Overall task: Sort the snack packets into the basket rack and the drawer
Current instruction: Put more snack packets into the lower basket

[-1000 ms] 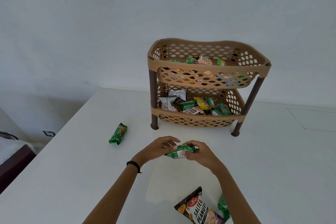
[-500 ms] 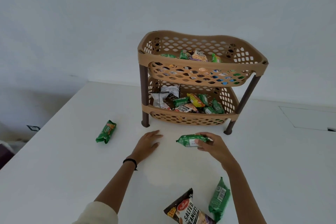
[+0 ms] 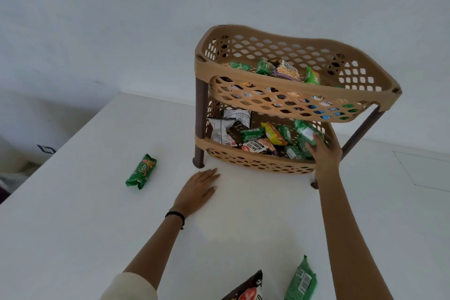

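Observation:
A tan two-tier basket rack [image 3: 287, 97] with brown legs stands on the white table [image 3: 73, 238], both tiers holding several snack packets. My right hand [image 3: 323, 151] reaches into the right end of the lower tier, shut on a green snack packet [image 3: 307, 132]. My left hand [image 3: 198, 191] lies flat and open on the table in front of the rack's left leg. A green biscuit packet [image 3: 142, 171] lies on the table to the left. Near the bottom edge lie a salted peanuts packet [image 3: 248, 290] and another green packet [image 3: 301, 280].
The table stands against a white wall. Its left edge drops to the floor, where a wall socket [image 3: 46, 148] shows. A faint rectangular outline [image 3: 423, 170] marks the table surface at the far right.
My right hand has carried the green packet from the table front up into the rack's lower tier. My left hand let go of it earlier and now rests flat on the table.

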The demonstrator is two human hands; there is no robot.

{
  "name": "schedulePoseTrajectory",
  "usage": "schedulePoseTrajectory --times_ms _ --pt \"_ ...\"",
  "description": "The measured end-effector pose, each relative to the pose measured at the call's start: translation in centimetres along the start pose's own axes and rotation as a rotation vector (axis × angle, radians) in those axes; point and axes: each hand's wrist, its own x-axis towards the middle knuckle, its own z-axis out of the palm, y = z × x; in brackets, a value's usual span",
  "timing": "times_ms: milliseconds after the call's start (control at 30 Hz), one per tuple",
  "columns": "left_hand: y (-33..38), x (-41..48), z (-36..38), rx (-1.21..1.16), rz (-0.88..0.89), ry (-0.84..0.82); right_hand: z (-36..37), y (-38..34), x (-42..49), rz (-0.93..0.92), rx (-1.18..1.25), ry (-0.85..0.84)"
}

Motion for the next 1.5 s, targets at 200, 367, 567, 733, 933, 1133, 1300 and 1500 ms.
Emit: schedulePoseTrajectory --times_ms 200,367,567,733,933,1133,1300,1500 --pt "0.1 0.0 -0.1 0.004 0.0 -0.003 2.4 0.6 5.0 0.077 -0.056 0.073" --pt "0.0 0.0 -0.1 -0.008 -0.012 -0.008 2.8 1.9 8.3 0.061 -0.41 0.22" --pt "0.1 0.1 -0.3 -0.018 -0.011 -0.007 3.7 3.2 9.8 -0.035 -0.781 0.11" --pt "0.1 0.1 -0.2 -0.004 -0.021 -0.019 3.6 3.5 10.1 0.066 -0.945 -0.077" --pt "0.2 0.0 -0.2 -0.005 -0.029 -0.016 3.8 3.9 10.4 0.08 -0.997 -0.171" --pt "0.3 0.0 -0.1 0.001 -0.036 -0.015 4.3 3.8 9.8 0.115 -1.138 -0.057" --pt "0.5 -0.2 -0.2 -0.003 -0.038 -0.012 3.8 3.2 8.7 0.002 -1.088 -0.1" --pt "0.7 -0.4 -0.4 0.011 -0.045 -0.006 2.7 -0.7 2.1 -0.371 -0.384 -0.077"
